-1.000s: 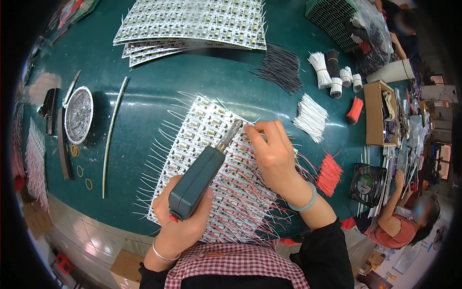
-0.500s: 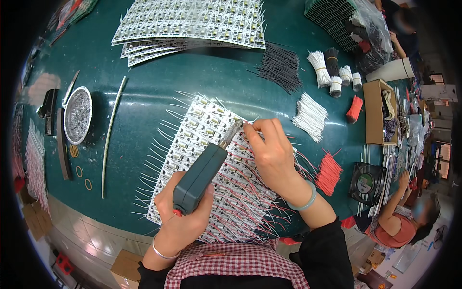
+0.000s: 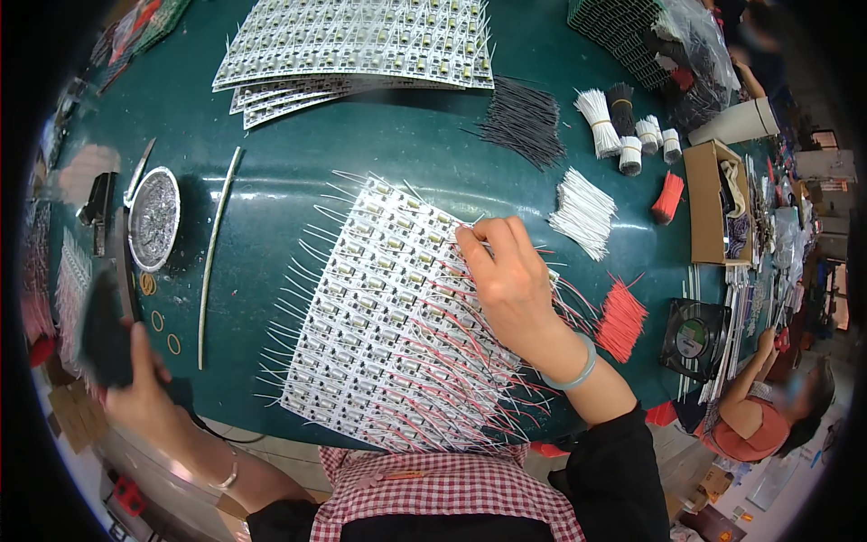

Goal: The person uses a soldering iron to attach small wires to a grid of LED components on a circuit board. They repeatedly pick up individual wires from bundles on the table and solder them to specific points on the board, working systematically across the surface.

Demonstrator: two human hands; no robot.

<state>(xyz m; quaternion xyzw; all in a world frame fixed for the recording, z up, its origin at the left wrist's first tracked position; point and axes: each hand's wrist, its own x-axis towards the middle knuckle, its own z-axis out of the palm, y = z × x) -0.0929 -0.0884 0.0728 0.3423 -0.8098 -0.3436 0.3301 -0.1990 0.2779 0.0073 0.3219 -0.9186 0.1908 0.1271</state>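
The person's left grip [image 3: 149,397] is closed round a dark, blurred tool [image 3: 107,339] at the left, nearer than the dish [image 3: 155,217]. The right grip [image 3: 510,280] has its fingertips pinched together at the board's [image 3: 361,316] far right edge; whether they hold a wire cannot be told. The board lies on the bench's [image 3: 262,235] near middle, left of the red wires [image 3: 621,321].

one soldering gun [image 3: 107,334], three loose wire piles [image 3: 524,124], one fan [image 3: 693,340]
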